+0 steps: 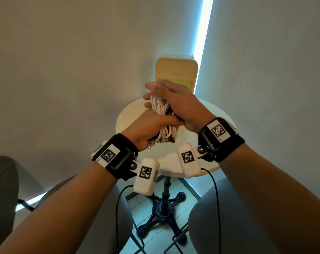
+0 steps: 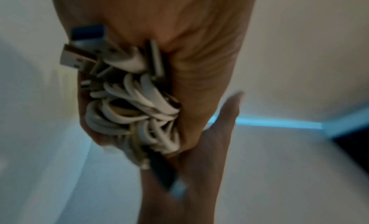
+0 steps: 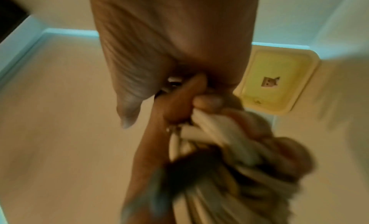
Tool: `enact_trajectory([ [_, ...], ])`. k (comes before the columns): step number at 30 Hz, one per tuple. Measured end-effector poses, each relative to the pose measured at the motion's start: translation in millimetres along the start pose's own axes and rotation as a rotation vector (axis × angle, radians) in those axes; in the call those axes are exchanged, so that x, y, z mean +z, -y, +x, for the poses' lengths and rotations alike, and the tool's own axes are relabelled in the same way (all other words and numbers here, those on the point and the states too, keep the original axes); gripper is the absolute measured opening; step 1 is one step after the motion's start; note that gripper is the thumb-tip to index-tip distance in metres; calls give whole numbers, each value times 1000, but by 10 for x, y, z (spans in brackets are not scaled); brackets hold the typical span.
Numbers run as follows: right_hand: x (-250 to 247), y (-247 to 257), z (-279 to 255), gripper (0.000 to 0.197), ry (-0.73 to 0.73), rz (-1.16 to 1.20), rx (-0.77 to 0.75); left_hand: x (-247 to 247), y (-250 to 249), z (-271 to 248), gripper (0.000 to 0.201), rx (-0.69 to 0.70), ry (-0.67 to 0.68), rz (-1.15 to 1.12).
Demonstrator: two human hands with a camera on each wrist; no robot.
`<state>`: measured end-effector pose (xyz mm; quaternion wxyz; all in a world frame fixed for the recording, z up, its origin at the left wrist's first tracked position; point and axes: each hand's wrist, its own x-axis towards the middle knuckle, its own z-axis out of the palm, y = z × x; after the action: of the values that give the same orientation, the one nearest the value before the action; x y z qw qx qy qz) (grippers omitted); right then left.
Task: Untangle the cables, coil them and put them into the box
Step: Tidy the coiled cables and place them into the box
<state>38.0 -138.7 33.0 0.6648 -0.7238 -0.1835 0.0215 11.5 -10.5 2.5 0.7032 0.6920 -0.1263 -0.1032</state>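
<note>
A bundle of white cables (image 1: 160, 107) is held upright above the round table, between both hands. My left hand (image 1: 152, 123) grips its lower half, and the loops and USB plugs (image 1: 151, 143) stick out below the fist. My right hand (image 1: 174, 99) wraps over the upper half, fingers reaching past it to the left. In the left wrist view the coils (image 2: 135, 110) and metal plugs (image 2: 79, 60) lie against my palm. The right wrist view, blurred, shows the cables (image 3: 219, 140) under the right palm. A pale yellow box (image 1: 175, 74) stands open at the table's back (image 3: 277, 82).
The small round table (image 1: 130, 118) stands on a black pedestal base (image 1: 164, 209) in a wall corner with a bright light strip (image 1: 201, 43). Grey chairs sit at the left (image 1: 3, 189) and lower right (image 1: 229, 217). Black wires (image 1: 216, 198) hang from the wrist cameras.
</note>
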Motion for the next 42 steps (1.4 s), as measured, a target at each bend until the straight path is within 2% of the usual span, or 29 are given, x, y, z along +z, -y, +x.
enact_trajectory([
  [3, -18, 29, -22, 38, 39, 100, -24, 16, 10, -1, 14, -4, 29, 30],
  [6, -10, 44, -51, 40, 69, 47, -61, 52, 52, -36, 13, -47, 36, 16],
  [10, 29, 70, -68, 47, -2, -132, -130, 129, 87, -39, 14, -91, 16, -30],
  [14, 27, 38, -43, 51, -54, -232, -100, 174, 129, -44, 16, -87, -18, -34],
  [20, -60, -49, -37, 48, -60, -175, -128, 238, 135, -9, 16, -46, -37, -51],
  [23, -182, -59, 4, 47, -53, -108, -54, 143, 99, 78, 9, -47, -104, -99],
  [25, -235, -148, -49, 59, 8, -114, 61, 27, 81, 133, 23, -32, -135, -197],
  [27, -238, -269, -138, 78, 146, -131, 199, -57, 63, 168, 33, -43, -139, -287],
  [29, -202, -338, -205, 76, 292, -26, 287, -85, 47, 173, 20, -27, -120, -278],
  [32, -200, -307, -217, 77, 360, 211, 351, -48, 31, 150, 14, 18, -70, -300],
  [34, -209, -272, -212, 68, 450, 250, 359, -9, -6, 117, 22, 38, -65, -246],
  [37, -196, -255, -223, 42, 525, 152, 347, -24, -27, 124, 37, 93, -52, -99],
  [42, -79, -236, -258, 12, 349, -100, 385, -51, -19, 97, 29, 38, -81, -25],
])
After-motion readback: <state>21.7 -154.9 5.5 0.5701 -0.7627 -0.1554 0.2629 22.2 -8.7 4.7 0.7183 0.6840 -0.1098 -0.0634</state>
